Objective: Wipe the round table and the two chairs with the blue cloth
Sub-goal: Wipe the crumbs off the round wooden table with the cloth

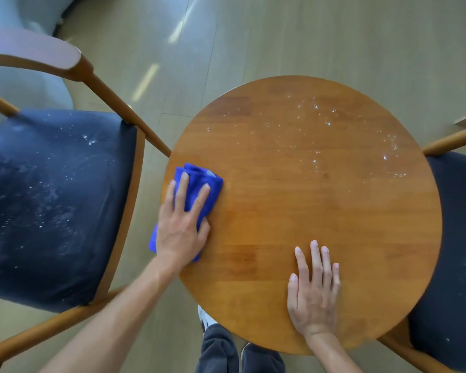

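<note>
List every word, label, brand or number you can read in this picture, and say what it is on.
None: no readable text shows anywhere.
The blue cloth has a small pale tag at its fold, too small to read.
The round table, both chairs and the floor bear no writing.

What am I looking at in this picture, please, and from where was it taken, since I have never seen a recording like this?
There is no machine here: a person wears a camera on the head, so this single view looks down at their own two hands. The left hand presses a folded blue cloth flat against the left edge of the round table. The right hand rests flat on the tabletop and holds nothing. White specks lie scattered over the far part of the table. A chair with a dark, speckled seat stands on each side: the left chair and the right chair.
</note>
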### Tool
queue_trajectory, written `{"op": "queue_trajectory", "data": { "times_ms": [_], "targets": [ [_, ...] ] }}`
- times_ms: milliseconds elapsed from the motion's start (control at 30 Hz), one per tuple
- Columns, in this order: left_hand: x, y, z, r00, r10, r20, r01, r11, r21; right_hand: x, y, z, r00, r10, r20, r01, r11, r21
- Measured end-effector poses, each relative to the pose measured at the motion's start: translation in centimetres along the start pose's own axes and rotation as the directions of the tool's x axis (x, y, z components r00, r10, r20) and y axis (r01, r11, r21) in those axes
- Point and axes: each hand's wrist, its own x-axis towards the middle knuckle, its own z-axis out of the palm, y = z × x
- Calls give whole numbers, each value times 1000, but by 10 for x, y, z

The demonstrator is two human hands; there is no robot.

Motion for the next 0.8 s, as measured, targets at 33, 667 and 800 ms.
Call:
{"op": "queue_trajectory", "data": {
  "times_ms": [33,667,800],
  "targets": [
    [-20,14,3,999,34,9,-34,999,-11,0,0,0,1000,1,1,-1,1000,-2],
    [64,-3,9,981,-194,-1,194,981,6,1,-1,1,1000,4,0,-4,1000,22],
    [12,53,22,988,-152,-10,153,987,40,1,-2,-4,1000,5,12,-6,1000,26]
  ]
}}
